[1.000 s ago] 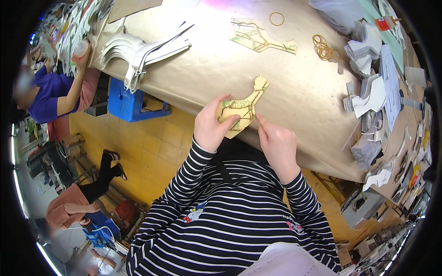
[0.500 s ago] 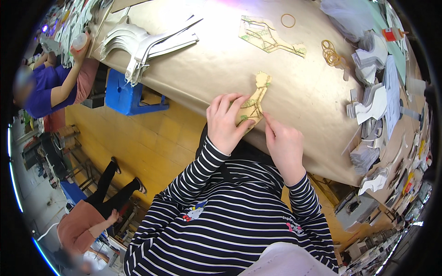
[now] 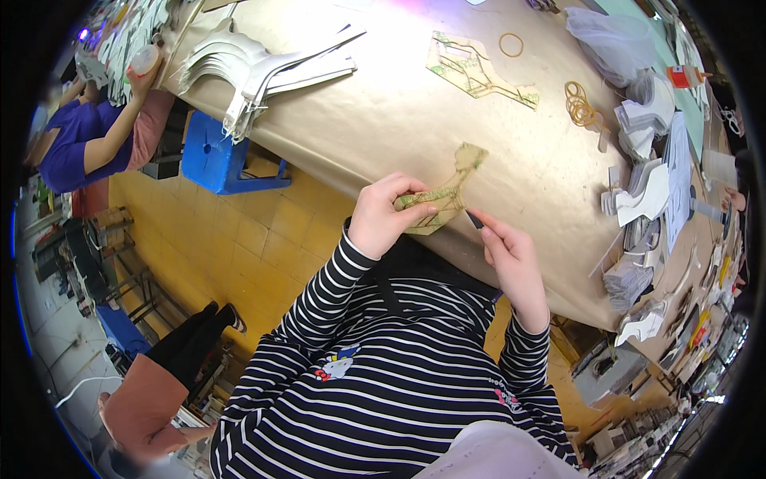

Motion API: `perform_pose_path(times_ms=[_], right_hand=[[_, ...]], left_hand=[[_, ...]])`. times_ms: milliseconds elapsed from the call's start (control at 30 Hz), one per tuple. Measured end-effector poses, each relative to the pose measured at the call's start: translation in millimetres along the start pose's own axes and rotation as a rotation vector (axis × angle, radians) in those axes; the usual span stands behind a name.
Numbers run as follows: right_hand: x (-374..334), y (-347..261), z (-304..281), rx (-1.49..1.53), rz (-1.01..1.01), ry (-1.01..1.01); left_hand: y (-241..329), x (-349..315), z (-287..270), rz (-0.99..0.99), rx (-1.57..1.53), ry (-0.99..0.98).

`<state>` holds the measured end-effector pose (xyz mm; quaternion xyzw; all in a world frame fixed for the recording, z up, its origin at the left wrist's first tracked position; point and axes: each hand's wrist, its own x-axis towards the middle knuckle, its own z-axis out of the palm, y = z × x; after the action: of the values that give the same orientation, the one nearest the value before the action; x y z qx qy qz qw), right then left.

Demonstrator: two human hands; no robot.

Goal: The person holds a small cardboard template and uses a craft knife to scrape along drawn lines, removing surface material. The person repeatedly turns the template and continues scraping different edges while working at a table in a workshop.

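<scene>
My left hand [image 3: 380, 217] grips a flat yellowish pattern piece [image 3: 448, 196] with green patches and dark lines, thumb on top. The piece is tilted above the near table edge, its narrow end pointing away from me. In my right hand [image 3: 513, 259] is a slim tool with a black handle [image 3: 475, 219], pinched between thumb and fingers. Its tip lies close to the right edge of the piece; whether it touches I cannot tell. A similar yellowish pattern piece [image 3: 472, 73] lies farther off on the table [image 3: 343, 128].
White cut pieces [image 3: 231, 60] are stacked far left. A rubber band [image 3: 501, 45] and a bunch of them [image 3: 576, 104] lie at the far right, near more white stacks [image 3: 645, 195] and a red-and-white bottle [image 3: 683, 77]. A blue stool [image 3: 211, 156] and two people are left.
My right hand has moved right and slightly nearer, and the black-handled tool now shows. The held pattern piece has tilted, its surface turned darker. The view has shifted a little.
</scene>
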<state>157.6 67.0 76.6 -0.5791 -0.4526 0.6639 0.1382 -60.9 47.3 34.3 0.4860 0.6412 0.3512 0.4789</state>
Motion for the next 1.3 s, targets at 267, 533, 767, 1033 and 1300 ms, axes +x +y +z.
perform_pose_path(times_ms=[267, 533, 767, 1033, 1300], right_hand=[[-8.9, -13.2, -1.4, -0.085, -0.177, 0.177], [4.6, -7.9, 32.2, -0.589, -0.557, 0.274], [2.7, -5.3, 45.5, -0.83, -0.642, 0.349], [1.0, -12.0, 62.0, -1.022, -0.653, 0.414], [-3.9, -15.0, 53.6, -0.939, -0.636, 0.364]], left_hand=[[17.9, -5.5, 5.1, -0.189, -0.545, -0.026], [36.1, -12.7, 17.7, 0.221, 0.237, 0.116], [29.3, -14.1, 18.9, 0.012, 0.327, 0.179], [38.3, -7.8, 9.7, -0.099, 0.438, 0.116], [42.2, -10.8, 17.3, 0.002, 0.548, 0.102]])
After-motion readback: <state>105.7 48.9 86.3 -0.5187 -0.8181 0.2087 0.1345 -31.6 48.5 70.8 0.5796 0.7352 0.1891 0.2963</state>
